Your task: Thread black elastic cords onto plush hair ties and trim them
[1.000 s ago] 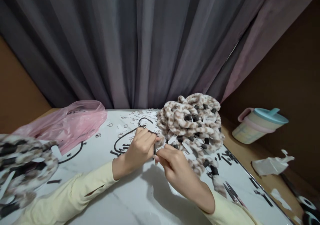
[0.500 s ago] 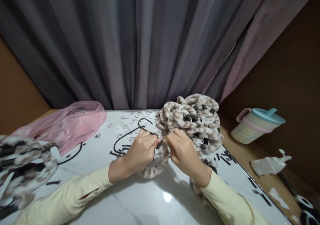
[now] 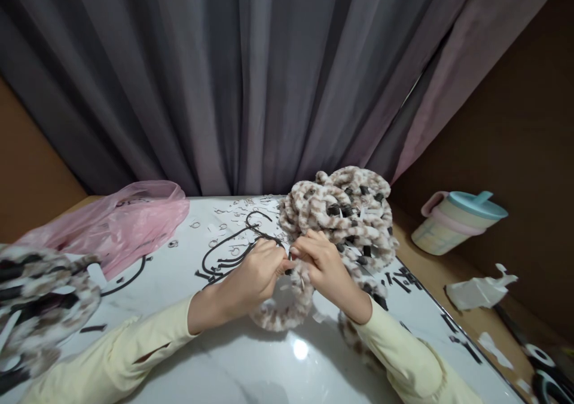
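A plush spotted band [image 3: 280,317], white with brown patches, hangs in a curve below my two hands. My left hand [image 3: 262,272] is closed, its thumb and fingers pinching at the band's upper end. Close beside it, my right hand [image 3: 320,263] is closed on the other side of the band. The fingertips nearly meet, and what lies between them is mostly hidden. Just behind my right hand rises a heap of similar plush bands [image 3: 341,207] with black parts and white tags. Black cords [image 3: 228,245] lie beyond my left hand.
A pink plastic bag [image 3: 143,219] and more plush bands [image 3: 49,308] lie at the left. Small clear rings and scraps [image 3: 233,219] are scattered at the back. On the right ledge stand a lidded cup [image 3: 455,225], a white packet [image 3: 479,290] and scissors [image 3: 545,368]. Short black strips [image 3: 406,279] lie nearby.
My right hand has shifted slightly and its fingers now grip differently near the left fingertips. The band's loop has swung a little to the right. The view has moved slightly.
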Tool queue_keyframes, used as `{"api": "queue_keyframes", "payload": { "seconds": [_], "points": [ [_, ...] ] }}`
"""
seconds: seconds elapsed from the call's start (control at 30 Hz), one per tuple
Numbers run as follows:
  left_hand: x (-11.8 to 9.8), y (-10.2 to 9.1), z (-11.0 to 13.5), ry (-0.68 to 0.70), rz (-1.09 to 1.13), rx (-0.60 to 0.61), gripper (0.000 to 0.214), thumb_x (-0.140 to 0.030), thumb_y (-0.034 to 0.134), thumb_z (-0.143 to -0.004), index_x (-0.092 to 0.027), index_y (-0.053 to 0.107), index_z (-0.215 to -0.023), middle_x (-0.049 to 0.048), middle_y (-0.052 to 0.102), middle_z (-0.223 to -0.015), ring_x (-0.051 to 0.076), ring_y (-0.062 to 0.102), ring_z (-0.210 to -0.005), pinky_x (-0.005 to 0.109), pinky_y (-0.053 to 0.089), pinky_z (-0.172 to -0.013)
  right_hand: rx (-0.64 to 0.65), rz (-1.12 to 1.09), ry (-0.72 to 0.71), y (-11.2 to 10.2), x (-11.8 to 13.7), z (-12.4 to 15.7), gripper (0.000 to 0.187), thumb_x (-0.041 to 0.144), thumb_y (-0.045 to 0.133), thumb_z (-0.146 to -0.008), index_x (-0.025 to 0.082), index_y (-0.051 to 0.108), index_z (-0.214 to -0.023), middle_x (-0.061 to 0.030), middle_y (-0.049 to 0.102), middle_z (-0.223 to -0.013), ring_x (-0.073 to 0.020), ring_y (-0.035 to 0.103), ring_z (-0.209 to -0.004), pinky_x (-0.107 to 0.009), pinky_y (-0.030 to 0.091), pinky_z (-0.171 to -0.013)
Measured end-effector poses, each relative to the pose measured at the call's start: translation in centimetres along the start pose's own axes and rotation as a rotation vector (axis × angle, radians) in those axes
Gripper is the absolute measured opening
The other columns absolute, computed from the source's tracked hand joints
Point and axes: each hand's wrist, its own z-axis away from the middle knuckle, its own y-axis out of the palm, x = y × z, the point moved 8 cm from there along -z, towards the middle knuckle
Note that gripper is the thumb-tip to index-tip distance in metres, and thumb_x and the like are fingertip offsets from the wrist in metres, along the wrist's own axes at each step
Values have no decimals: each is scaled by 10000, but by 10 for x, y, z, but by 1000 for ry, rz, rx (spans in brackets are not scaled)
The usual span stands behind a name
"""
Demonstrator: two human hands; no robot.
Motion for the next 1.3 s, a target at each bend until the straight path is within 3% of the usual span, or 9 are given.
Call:
{"api": "queue_keyframes", "payload": {
  "seconds": [0.23,0.33,0.4,0.47,0.6,0.67,0.83,1.13,1.3],
  "points": [
    [3,0,-3,-11,-18,-20,294,-152,304,-953,-167,339,-661,-16,388,-602,128,358,-570,253,308,-574,76,-22,71,8,-10,-1,202,106,445,-869,143,441,-671,-10,466,-653,-140,403,-681,-257,280,-646],
    [3,1,-3,6,-40,-8,291,-167,309,-960,-163,351,-673,-12,402,-615,131,372,-599,263,320,-610,-50,29,104,-14,-5,-5,102,183,388,-934,148,484,-931,-78,499,-950,-181,437,-908,-293,340,-789],
    [0,-2,-3,32,-67,-18,294,-160,310,-960,-159,357,-669,-7,405,-617,132,366,-608,271,320,-623,-110,77,100,-34,6,-4,109,206,393,-941,155,468,-1001,-90,476,-1012,-194,422,-972,-310,339,-831],
    [-5,-9,-4,76,-125,-62,303,-148,324,-955,-156,364,-655,-1,406,-605,136,350,-603,279,303,-606,26,65,76,-38,20,-2,87,224,424,-936,168,490,-941,-69,494,-972,-188,432,-931,-303,347,-802],
    [-22,-18,-3,234,-262,-145,280,-116,382,-928,-147,412,-652,12,419,-571,149,329,-593,299,273,-583,360,113,104,-24,34,12,146,280,511,-903,183,485,-1010,-58,507,-1007,-197,398,-886,-307,329,-731],
    [-29,-18,-1,316,-323,-158,280,-121,394,-922,-149,421,-645,16,419,-552,154,318,-584,309,272,-586,399,139,100,-16,36,16,68,217,512,-897,162,474,-908,-52,509,-937,-189,384,-856,-304,305,-714],
    [-38,-19,5,396,-374,-189,224,-151,437,-909,-147,440,-685,16,421,-547,156,304,-569,312,272,-586,375,192,13,-3,38,15,220,109,466,-885,141,376,-686,-15,438,-687,-141,361,-719,-291,255,-695],
    [-32,-28,1,146,-157,-217,232,-112,335,-925,-145,441,-722,18,428,-585,156,339,-594,303,290,-590,96,298,-157,-24,64,9,306,157,407,-935,132,365,-633,-5,409,-603,-120,321,-638,-285,214,-652],
    [-11,-30,-3,-188,141,-155,240,-146,377,-927,-151,453,-700,-13,467,-626,111,412,-596,236,346,-590,29,533,-291,-21,74,14,174,93,421,-903,111,507,-753,-41,494,-682,-148,355,-684,-307,250,-686]
  ]
}}
